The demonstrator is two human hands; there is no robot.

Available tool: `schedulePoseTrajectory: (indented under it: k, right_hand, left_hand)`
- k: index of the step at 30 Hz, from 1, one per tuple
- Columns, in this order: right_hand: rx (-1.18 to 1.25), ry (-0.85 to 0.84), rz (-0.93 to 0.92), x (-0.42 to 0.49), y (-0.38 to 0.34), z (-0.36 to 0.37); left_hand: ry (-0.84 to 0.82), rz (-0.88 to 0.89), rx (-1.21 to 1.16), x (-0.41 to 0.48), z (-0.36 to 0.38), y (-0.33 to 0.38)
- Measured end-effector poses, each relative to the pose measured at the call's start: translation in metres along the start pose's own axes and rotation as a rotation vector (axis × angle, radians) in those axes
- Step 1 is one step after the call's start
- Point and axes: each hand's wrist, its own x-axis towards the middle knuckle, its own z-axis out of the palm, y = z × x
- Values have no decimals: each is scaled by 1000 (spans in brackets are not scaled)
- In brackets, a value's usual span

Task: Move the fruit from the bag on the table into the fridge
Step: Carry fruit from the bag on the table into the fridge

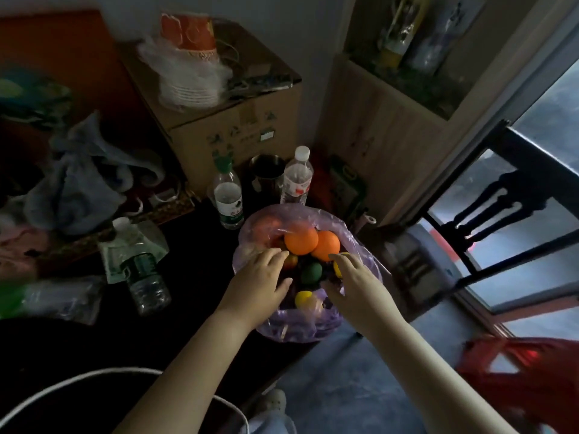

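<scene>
A pale purple plastic bag (313, 324) lies open at the dark table's right edge. Inside are two oranges (301, 240) (327, 244), a green fruit (311, 272), a yellow fruit (303, 298) and a reddish fruit (290, 260). My left hand (261, 277) reaches into the bag's left side with its fingers extended, the tips beside the left orange. My right hand (355, 281) reaches in from the right, its fingers over another yellow fruit (337, 267); whether it grips the fruit is hidden. No fridge is in view.
Water bottles (228, 198) (297, 180) and a metal cup (267, 173) stand behind the bag. A third bottle (144, 277) lies to the left among bags. A cardboard box (232, 120) sits at the back, a dark chair (501, 214) to the right, a red bag (526, 377) on the floor.
</scene>
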Motion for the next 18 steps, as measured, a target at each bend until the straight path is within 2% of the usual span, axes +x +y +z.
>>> schedulePoseTrajectory:
  k: [5, 12, 18]
  right_hand:
    - [52, -28, 76, 23, 8, 38]
    - [51, 38, 128, 54, 20, 82]
    - [10, -38, 167, 61, 29, 109]
  left_hand:
    - [-112, -83, -58, 31, 35, -22]
    - [85, -165, -8, 65, 59, -39]
    - [22, -139, 69, 74, 85, -54]
